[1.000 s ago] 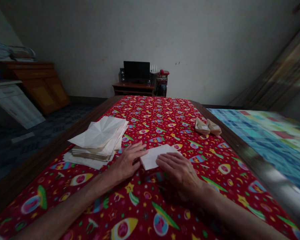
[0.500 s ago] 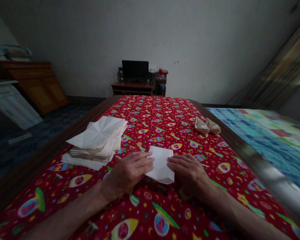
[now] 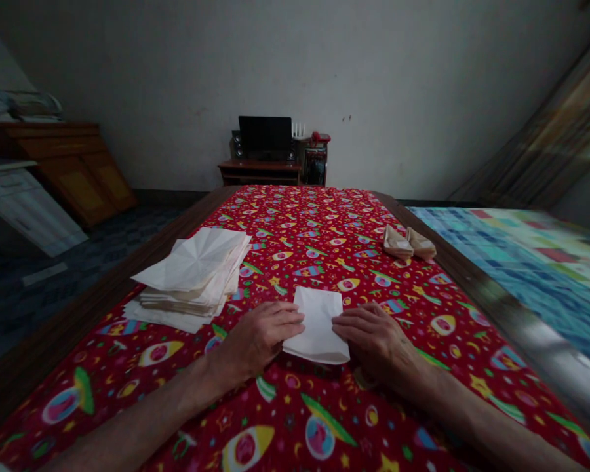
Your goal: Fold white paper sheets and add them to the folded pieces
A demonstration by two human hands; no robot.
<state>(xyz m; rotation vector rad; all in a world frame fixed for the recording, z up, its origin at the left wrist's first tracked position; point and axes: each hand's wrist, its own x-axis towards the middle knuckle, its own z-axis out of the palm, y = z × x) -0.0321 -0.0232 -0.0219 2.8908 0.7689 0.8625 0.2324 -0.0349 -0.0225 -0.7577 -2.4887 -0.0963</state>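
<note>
The paper lies folded near the middle of the bench, between the hands. The left hand has its grip on the paper's left edge, fingertips on top; the right hand has its grip at the right edge. Neither thumb shows clearly. The stack sits to the left, and two folded pieces stand far right, side by side.

Home room | bed | wooden cabinet | monitor | curtain | patterned tablecloth
</note>
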